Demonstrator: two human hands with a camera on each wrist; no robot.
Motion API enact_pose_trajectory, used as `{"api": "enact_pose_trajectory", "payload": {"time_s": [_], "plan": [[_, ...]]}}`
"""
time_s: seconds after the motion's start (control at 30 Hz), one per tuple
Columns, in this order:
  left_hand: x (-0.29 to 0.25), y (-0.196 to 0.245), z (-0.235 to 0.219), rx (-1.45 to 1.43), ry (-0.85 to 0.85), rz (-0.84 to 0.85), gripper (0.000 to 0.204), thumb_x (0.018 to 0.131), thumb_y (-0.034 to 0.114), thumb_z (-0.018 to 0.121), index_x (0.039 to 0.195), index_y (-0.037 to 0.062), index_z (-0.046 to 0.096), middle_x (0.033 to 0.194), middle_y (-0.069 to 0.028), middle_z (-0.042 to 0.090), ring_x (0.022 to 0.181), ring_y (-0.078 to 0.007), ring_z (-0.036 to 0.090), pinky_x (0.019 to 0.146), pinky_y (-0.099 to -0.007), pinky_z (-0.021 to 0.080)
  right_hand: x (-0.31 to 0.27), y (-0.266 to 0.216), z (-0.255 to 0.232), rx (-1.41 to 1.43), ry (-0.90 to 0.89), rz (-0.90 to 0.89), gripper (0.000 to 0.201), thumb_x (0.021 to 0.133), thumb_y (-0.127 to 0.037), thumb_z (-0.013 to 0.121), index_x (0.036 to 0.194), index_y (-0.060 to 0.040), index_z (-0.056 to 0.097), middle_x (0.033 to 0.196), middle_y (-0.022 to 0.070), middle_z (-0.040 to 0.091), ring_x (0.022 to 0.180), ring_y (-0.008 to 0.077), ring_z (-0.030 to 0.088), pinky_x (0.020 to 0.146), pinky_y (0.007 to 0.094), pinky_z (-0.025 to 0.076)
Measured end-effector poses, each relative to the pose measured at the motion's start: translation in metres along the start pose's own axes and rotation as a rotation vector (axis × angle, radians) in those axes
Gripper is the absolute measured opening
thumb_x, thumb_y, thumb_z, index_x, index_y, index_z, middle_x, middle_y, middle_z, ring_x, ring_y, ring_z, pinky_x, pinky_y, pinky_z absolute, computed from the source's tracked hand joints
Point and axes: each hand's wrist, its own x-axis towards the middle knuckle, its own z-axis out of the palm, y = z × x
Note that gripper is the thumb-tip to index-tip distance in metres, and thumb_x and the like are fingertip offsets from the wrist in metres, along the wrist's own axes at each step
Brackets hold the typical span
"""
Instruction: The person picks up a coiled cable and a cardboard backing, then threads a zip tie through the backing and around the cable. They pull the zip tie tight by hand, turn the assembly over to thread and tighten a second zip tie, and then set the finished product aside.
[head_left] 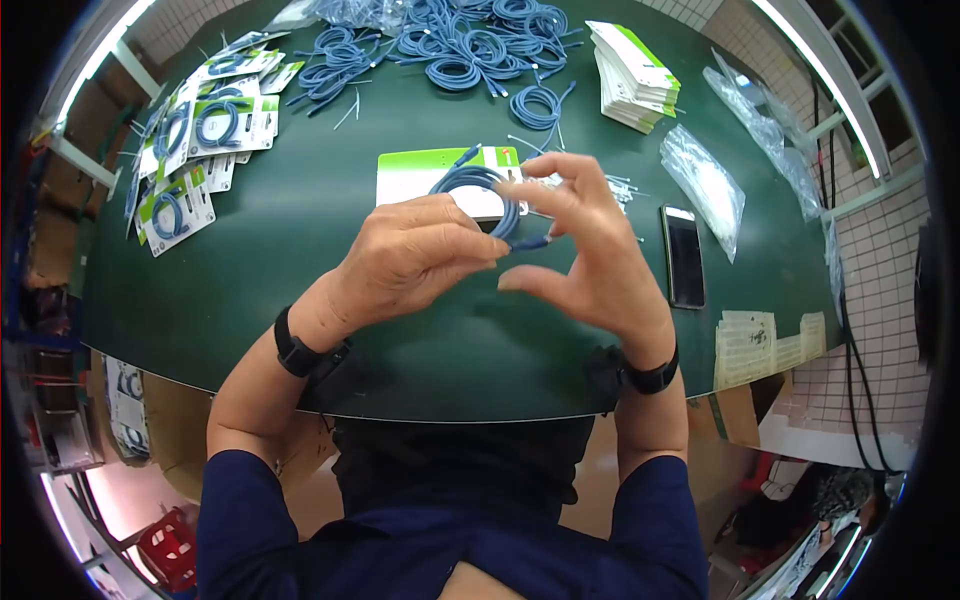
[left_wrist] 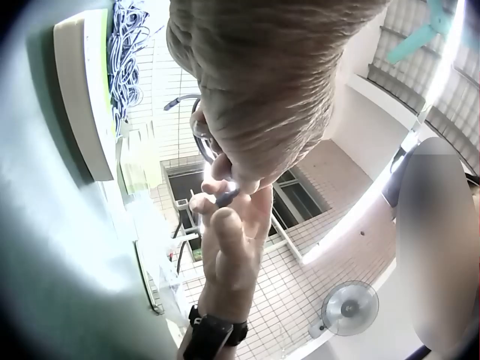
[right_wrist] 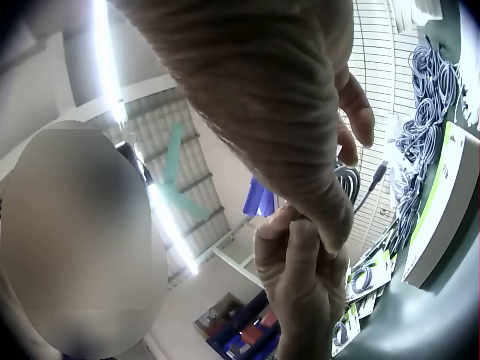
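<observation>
A blue cable coil (head_left: 513, 215) is held up above the table, pinched between the thumb and fingers of my left hand (head_left: 410, 250). One dark plug (head_left: 530, 243) sticks out to the right of those fingertips; another plug (head_left: 468, 155) points up at the coil's far side. My right hand (head_left: 600, 250) is beside the coil, thumb and fingers spread apart around the near plug; whether a fingertip touches the coil I cannot tell. Behind lies a green and white card (head_left: 400, 180), partly covered by the coil. The right wrist view shows a plug (right_wrist: 381, 171) beyond the hands.
Packaged cables (head_left: 217, 122) are piled at the left, loose blue coils (head_left: 452, 72) at the back. A card stack (head_left: 632, 85) stands back right. White ties (head_left: 622, 190), a clear bag (head_left: 705, 185), a phone (head_left: 684, 255) and paper (head_left: 745, 345) lie on the right.
</observation>
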Motion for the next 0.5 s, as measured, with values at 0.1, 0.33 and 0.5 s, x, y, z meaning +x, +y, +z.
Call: {"api": "enact_pose_trajectory", "payload": {"time_s": [0.1, 0.33, 0.5], "plan": [[-0.005, -0.001, 0.000, 0.108, -0.086, 0.102, 0.022, 0.081, 0.002, 0.079, 0.102, 0.0094, 0.077, 0.084, -0.0034, 0.066, 0.073, -0.0208, 0.066, 0.059, -0.0352, 0.054, 0.000, -0.004, 0.006, -0.128, -0.133, -0.191, 0.044, 0.081, -0.014, 0.085, 0.120, -0.0059, 0.067, 0.102, 0.0094, 0.070, 0.079, 0.0309, 0.070, 0.068, 0.0385, 0.057], [0.000, 0.000, -0.005, 0.220, -0.318, 0.223, 0.030, 0.076, 0.002, 0.078, 0.105, 0.0096, 0.079, 0.094, -0.0034, 0.069, 0.072, -0.0206, 0.063, 0.057, -0.0328, 0.053, -0.010, -0.001, 0.006, -0.144, -0.507, 0.134, 0.032, 0.080, -0.008, 0.086, 0.102, -0.0041, 0.063, 0.099, 0.0121, 0.070, 0.083, 0.0330, 0.071, 0.072, 0.0403, 0.057], [0.000, -0.001, -0.001, 0.116, -0.279, 0.219, 0.033, 0.078, 0.004, 0.075, 0.110, 0.0128, 0.076, 0.092, -0.0022, 0.065, 0.075, -0.0191, 0.063, 0.054, -0.0331, 0.051, -0.004, -0.002, -0.015, 0.138, -0.524, 0.170, 0.033, 0.083, -0.008, 0.086, 0.107, -0.0043, 0.064, 0.095, 0.0115, 0.072, 0.082, 0.0287, 0.072, 0.069, 0.0365, 0.055]]}}
